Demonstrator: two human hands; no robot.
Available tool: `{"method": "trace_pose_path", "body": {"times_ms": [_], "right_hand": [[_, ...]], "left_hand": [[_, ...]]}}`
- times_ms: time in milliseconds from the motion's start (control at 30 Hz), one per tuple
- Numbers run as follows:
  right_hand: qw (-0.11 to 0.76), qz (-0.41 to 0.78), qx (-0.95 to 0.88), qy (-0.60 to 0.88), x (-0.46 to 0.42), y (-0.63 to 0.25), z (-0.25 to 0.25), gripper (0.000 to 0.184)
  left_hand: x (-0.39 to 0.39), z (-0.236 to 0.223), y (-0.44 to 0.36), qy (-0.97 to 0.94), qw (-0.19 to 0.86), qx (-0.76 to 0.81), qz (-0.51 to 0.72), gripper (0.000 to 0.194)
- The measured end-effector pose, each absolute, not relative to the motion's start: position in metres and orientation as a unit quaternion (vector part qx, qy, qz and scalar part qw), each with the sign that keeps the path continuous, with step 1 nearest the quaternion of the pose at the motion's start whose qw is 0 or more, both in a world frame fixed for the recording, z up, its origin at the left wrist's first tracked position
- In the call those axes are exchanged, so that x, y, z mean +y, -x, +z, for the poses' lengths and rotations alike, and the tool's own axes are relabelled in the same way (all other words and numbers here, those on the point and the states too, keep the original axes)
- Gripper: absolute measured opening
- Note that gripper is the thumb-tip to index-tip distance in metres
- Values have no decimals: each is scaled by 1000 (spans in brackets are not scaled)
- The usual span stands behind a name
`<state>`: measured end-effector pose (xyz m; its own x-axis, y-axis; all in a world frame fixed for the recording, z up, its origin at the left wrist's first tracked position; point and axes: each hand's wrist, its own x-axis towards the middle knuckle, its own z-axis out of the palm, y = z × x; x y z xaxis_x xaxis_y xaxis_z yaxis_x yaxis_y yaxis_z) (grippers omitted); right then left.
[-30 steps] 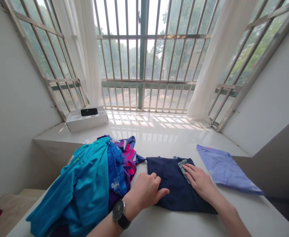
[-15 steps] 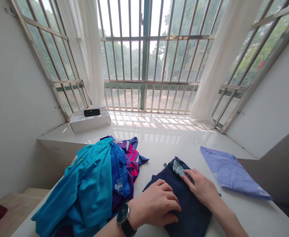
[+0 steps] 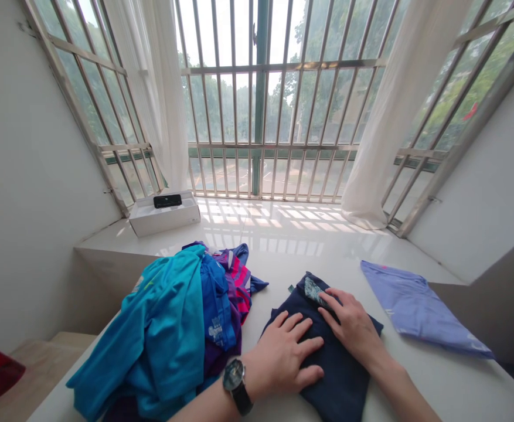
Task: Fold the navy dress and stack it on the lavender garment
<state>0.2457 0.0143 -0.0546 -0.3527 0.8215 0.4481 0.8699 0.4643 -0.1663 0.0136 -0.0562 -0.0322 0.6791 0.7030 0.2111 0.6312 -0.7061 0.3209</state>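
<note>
Well, the left hand, with a black wristwatch on its wrist, and the right hand both lie flat and open, fingers spread, on top of a folded navy-blue cloth garment, gripping nothing. The right fingertips sit at a teal patterned fabric patch. The garment's lower end is cut off by the frame's bottom edge, and much of it is hidden under the hands, on the white surface.
</note>
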Motion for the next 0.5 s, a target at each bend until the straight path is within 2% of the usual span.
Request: {"method": "trace_pose_path", "body": {"times_ms": [267,367,500], "right_hand": [[195,-135,-763,602,13,-249,-78,51],[182,-117,-743,633,14,-249,-91,56],[186,-87,-773,601,18,-252,-107,61]], "left_hand": [[-57,-36,-23,-871,92,449,175,58],[-59,-33,-26,-854,114,475,180,59],[-65,-27,-27,-845,176,473,177,64]]}}
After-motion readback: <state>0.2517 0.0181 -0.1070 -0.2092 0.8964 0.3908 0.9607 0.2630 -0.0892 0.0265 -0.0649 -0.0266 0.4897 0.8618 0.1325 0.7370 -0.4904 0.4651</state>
